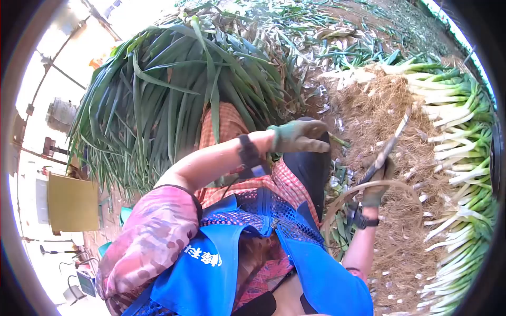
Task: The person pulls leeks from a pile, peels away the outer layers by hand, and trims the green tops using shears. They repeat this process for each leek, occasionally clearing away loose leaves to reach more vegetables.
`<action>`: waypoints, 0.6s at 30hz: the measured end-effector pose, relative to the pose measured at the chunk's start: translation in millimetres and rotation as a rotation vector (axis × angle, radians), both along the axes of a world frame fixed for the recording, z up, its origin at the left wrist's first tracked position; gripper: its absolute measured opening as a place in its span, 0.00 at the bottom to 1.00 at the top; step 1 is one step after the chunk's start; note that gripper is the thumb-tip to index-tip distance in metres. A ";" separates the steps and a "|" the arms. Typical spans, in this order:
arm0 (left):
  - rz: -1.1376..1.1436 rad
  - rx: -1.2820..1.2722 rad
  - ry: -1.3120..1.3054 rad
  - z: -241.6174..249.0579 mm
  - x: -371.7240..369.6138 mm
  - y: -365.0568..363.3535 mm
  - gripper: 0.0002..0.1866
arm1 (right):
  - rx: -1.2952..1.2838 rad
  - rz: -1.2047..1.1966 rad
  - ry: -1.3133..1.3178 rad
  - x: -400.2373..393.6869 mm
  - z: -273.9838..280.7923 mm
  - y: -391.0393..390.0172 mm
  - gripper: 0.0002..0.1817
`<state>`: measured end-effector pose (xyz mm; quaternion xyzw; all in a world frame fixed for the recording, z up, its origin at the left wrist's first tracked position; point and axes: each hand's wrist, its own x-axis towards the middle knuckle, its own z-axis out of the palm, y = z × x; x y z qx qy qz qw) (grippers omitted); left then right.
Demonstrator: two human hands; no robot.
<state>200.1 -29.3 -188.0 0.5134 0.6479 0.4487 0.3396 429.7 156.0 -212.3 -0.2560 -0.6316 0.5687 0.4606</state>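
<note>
My left hand, in a grey-green glove, is held over my dark-covered knee. Its fingers are stretched out and nothing is in them. My right hand, also gloved, is closed around a knife whose long narrow blade points up and away over a heap of cut roots. Left of my left hand, a large pile of leeks spreads its long green leaves across my leg. Along the right side lies a row of leeks with white stems turned toward the roots.
Loose leaves and peeled scraps litter the ground at the back. A tan board or box stands at the far left, near a metal frame. Small white stem pieces lie scattered among the roots.
</note>
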 end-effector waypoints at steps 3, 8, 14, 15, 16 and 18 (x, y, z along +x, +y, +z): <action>-0.271 0.258 -0.692 -12.5 3.1 21.7 0.51 | -0.087 0.362 0.064 -47.7 48.8 -27.6 0.11; -0.316 0.459 -0.885 12.5 2.5 29.4 0.31 | -0.194 0.697 -0.017 -93.5 68.8 -43.8 0.15; -0.211 0.448 -0.743 46.7 -7.0 11.4 0.21 | 0.265 0.666 -0.139 -110.3 68.2 -44.2 0.17; -0.175 0.502 -0.779 47.7 -8.0 11.5 0.21 | 0.105 0.709 -0.162 -106.7 75.5 -45.4 0.17; -0.116 0.491 -0.790 50.0 -10.9 11.4 0.20 | -0.059 0.735 -0.183 -103.3 85.2 -48.2 0.18; -0.054 0.528 -0.885 60.0 -20.9 8.8 0.13 | -0.290 0.781 0.022 -107.5 88.1 -56.6 0.18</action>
